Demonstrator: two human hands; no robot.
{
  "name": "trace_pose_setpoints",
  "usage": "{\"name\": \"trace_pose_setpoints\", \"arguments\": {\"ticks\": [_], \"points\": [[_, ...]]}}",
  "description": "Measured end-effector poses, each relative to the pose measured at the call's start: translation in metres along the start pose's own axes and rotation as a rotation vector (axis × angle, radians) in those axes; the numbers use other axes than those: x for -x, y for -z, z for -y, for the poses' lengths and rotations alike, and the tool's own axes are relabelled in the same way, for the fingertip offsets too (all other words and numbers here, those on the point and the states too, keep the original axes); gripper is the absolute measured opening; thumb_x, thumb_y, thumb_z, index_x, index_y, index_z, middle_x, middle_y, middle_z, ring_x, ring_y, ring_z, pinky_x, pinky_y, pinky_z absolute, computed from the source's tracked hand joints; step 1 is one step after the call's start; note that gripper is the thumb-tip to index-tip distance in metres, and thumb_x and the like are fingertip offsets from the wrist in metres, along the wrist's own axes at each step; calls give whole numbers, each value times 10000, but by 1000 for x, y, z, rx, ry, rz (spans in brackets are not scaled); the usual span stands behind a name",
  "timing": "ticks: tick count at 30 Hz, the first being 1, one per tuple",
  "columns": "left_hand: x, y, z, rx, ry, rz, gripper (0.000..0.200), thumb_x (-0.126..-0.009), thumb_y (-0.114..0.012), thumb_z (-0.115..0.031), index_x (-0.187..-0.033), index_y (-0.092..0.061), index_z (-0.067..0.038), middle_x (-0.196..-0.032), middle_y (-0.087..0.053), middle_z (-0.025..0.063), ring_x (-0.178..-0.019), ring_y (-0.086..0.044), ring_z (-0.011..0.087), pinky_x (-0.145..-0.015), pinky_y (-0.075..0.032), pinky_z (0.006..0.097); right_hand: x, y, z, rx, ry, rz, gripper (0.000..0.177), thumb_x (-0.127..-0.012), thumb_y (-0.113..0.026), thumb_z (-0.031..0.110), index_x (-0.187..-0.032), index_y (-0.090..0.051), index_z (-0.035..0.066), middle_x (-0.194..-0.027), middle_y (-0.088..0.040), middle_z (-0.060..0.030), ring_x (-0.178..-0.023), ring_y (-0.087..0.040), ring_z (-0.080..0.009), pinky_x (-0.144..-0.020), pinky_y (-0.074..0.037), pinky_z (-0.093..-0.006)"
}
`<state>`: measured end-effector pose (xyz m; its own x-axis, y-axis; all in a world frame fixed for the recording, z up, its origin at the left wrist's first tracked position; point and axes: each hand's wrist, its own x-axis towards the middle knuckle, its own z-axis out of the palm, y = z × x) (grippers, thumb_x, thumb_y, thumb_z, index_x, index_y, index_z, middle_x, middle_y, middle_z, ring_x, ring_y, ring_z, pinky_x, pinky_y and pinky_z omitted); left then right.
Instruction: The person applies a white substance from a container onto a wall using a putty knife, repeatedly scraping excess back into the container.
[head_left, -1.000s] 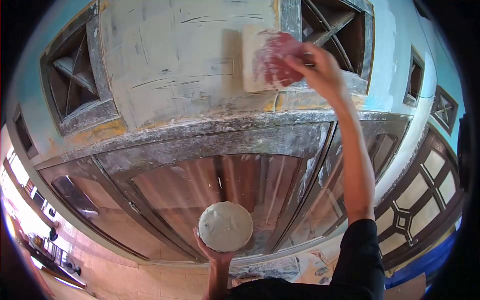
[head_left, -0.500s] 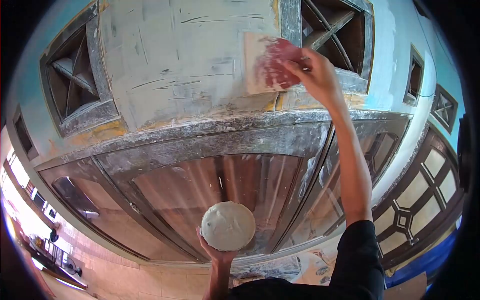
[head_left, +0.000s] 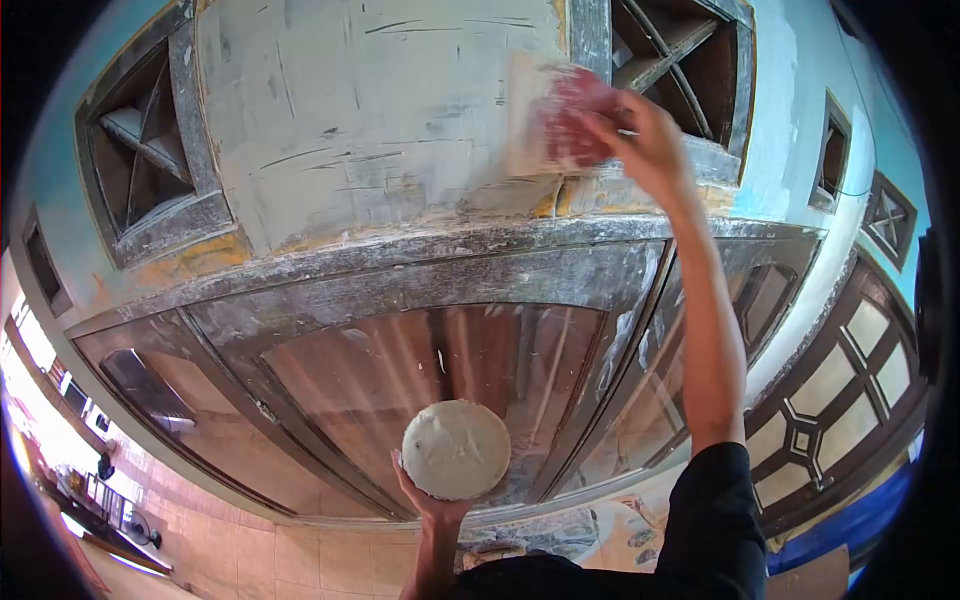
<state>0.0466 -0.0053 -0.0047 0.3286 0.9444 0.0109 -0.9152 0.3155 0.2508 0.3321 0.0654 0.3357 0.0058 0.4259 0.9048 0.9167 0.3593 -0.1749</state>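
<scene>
My right hand [head_left: 645,145] grips a red putty spreader [head_left: 580,118] smeared with whitish paste. The spreader's broad pale blade lies against the wall panel [head_left: 400,90], just left of a crossed wooden vent frame [head_left: 680,70]. Grey-white filler covers that panel, with dark scratch-like marks showing through. Lower down, my left hand [head_left: 435,500] supports a round container of white putty [head_left: 456,450] from below. Its fingers curl around the near left side; the rest of the hand is hidden beneath the container.
Below the panel runs a worn wooden beam [head_left: 420,285] over glazed doors [head_left: 480,370]. Another crossed vent [head_left: 145,150] is at left. A patterned wooden door [head_left: 830,400] stands at right, near a blue sheet [head_left: 850,520]. Tiled floor [head_left: 250,550] shows below.
My right hand and the spreader have shifted slightly right and a little up along the wall. My left hand and the putty container stay almost where they were.
</scene>
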Motion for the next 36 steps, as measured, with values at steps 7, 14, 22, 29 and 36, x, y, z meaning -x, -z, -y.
{"name": "trace_pose_setpoints", "arguments": {"ticks": [7, 14, 22, 29, 36], "points": [[-4, 10, -5, 7, -21, -56, 679, -831, -405, -654, -1297, -467, -163, -1303, -481, 91, -1139, -486, 338, -932, -409, 548, 16, 27, 23, -308, -164, 46, 287, -845, -655, 282, -1013, -611, 53, -860, -670, -40, -627, -589, -54, -437, -408, -201], [-1, 6, -6, -52, -7, -54, 691, -814, -377, -683, -1304, -467, -205, -1325, -460, 61, -1195, -438, 325, -951, -372, 551, -18, -28, 32, 3, 168, -149, 322, -810, -688, 329, -918, -645, 29, -837, -686, -112, -586, -633, -177, -566, -492, -358], [-7, 12, -11, -40, -34, -68, 672, -833, -401, -651, -1292, -473, -167, -1297, -482, 90, -1159, -469, 333, -938, -400, 544, 13, 37, 5, -276, -144, 19, 289, -859, -638, 294, -996, -613, 40, -851, -681, -36, -615, -580, -43, -452, -416, -207], [-2, 2, -8, -17, -1, -33, 662, -841, -401, -639, -1289, -476, -157, -1280, -499, 93, -1143, -484, 332, -923, -417, 538, -6, -10, 13, -73, -47, -21, 317, -827, -675, 308, -955, -645, 19, -853, -675, -90, -657, -629, -132, -586, -483, -296], [-7, 2, -9, -54, -24, -43, 670, -838, -391, -648, -1285, -480, -158, -1286, -495, 93, -1132, -494, 336, -926, -417, 537, 30, 42, -9, -316, -292, 15, 301, -851, -652, 286, -1038, -603, 55, -851, -664, -43, -634, -581, -59, -433, -386, -210]]}}
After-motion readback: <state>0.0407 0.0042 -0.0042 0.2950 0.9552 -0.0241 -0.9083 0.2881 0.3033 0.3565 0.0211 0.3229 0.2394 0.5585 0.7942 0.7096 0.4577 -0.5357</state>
